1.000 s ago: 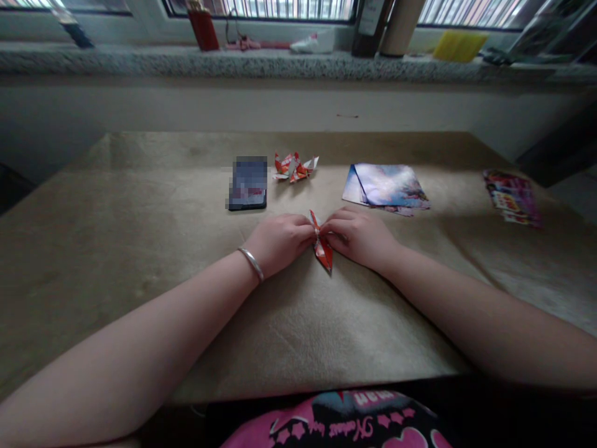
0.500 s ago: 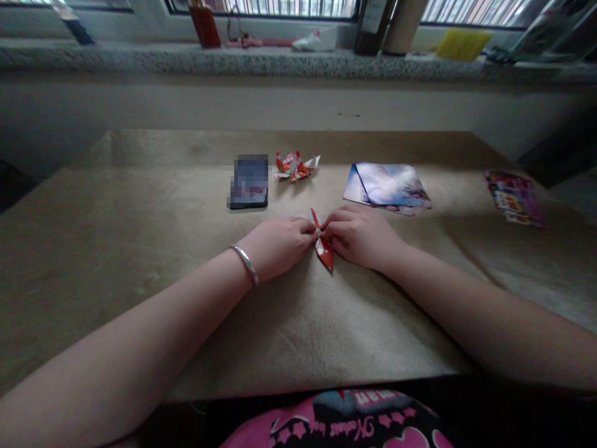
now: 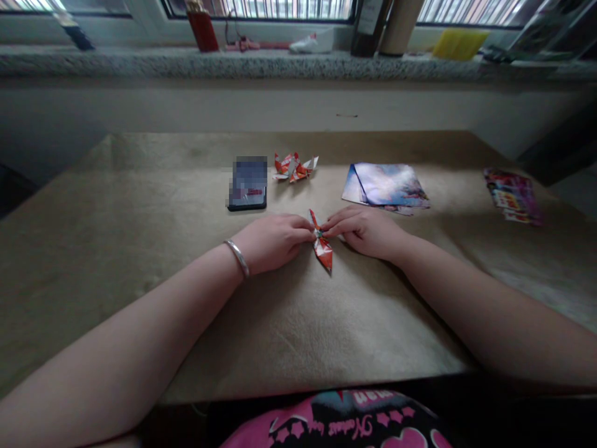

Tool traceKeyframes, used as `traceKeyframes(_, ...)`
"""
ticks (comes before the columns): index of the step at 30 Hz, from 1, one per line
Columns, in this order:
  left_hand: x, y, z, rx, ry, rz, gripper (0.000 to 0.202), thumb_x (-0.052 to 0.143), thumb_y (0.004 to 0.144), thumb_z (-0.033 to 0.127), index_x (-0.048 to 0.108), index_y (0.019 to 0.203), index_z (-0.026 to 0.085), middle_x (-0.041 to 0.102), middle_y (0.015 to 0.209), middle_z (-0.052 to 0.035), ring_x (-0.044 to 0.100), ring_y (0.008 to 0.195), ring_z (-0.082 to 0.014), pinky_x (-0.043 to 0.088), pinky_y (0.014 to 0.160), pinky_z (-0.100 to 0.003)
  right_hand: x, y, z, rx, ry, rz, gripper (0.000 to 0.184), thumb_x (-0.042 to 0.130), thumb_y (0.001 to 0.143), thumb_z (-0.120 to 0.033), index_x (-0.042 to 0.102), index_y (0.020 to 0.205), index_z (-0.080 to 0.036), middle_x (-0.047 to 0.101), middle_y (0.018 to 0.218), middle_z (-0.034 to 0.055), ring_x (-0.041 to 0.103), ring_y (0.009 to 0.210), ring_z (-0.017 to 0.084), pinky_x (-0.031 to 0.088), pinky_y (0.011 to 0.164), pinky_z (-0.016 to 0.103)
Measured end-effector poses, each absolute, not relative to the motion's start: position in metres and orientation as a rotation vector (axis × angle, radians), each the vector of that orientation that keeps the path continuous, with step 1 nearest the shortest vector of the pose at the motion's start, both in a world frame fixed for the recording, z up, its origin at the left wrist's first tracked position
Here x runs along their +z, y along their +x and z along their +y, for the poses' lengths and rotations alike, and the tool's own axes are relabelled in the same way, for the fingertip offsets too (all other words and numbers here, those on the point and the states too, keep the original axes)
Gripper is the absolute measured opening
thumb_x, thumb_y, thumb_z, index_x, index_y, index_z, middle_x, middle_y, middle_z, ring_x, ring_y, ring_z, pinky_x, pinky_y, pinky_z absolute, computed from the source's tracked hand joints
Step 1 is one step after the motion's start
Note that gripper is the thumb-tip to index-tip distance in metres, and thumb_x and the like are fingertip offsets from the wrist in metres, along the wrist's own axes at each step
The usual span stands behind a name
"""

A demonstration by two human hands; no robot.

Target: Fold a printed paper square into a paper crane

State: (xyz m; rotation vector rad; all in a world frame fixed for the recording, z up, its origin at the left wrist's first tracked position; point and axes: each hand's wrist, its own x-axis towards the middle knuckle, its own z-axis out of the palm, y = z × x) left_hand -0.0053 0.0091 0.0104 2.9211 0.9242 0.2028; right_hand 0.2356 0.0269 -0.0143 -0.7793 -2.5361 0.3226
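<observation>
A small folded red paper piece (image 3: pixel 323 249) lies on the tan table cover (image 3: pixel 140 249) in front of me. My left hand (image 3: pixel 273 239), with a silver bangle on its wrist, pinches the piece's left side with closed fingers. My right hand (image 3: pixel 368 231) pinches the same piece from the right, its fingertips pressed together at the piece's middle. Both hands rest on the table.
Behind my hands lie a dark phone (image 3: pixel 248 184), a finished red folded paper figure (image 3: pixel 295 167) and a stack of bluish paper sheets (image 3: pixel 385 185). A colourful packet (image 3: pixel 513 196) sits at the far right. The stone windowsill (image 3: pixel 280 62) carries a red cup (image 3: pixel 202 28) and bottles.
My right hand has flattened slightly and its fingers stretch more toward the paper's middle. The left hand and the red paper stay almost where they were.
</observation>
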Motion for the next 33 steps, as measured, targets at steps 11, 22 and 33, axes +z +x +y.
traceKeyframes(11,0.008,-0.011,0.018,0.271,2.994,0.749,0.039,0.049,0.082,0.008,0.065,0.114,0.022,0.063,0.122,-0.0043,0.052,0.122,-0.0205,0.042,0.106,-0.038,-0.008,0.231,0.024,0.215,-0.833,-2.578,0.033,0.047,0.08,-0.008,0.076,0.086,-0.023,0.074,0.099,0.0021,0.063,0.092,0.018,0.048,0.085,0.035)
traceKeyframes(22,0.002,-0.004,0.014,0.409,3.038,0.802,0.02,0.049,0.088,0.02,0.066,0.098,0.017,0.065,0.108,-0.0088,0.061,0.103,-0.0196,0.051,0.089,-0.032,-0.022,0.227,0.026,0.345,-0.825,-2.369,0.027,0.051,0.075,-0.004,0.072,0.078,-0.02,0.074,0.088,0.0024,0.066,0.085,0.017,0.045,0.088,0.037)
traceKeyframes(33,-0.007,-0.005,0.02,0.561,2.902,0.912,0.022,0.048,0.092,0.03,0.066,0.088,0.017,0.063,0.089,-0.0066,0.058,0.083,-0.016,0.047,0.075,-0.027,-0.015,0.219,0.018,0.275,-1.004,-2.402,0.021,0.053,0.079,-0.012,0.071,0.088,-0.018,0.073,0.09,0.0064,0.063,0.088,0.02,0.045,0.086,0.037)
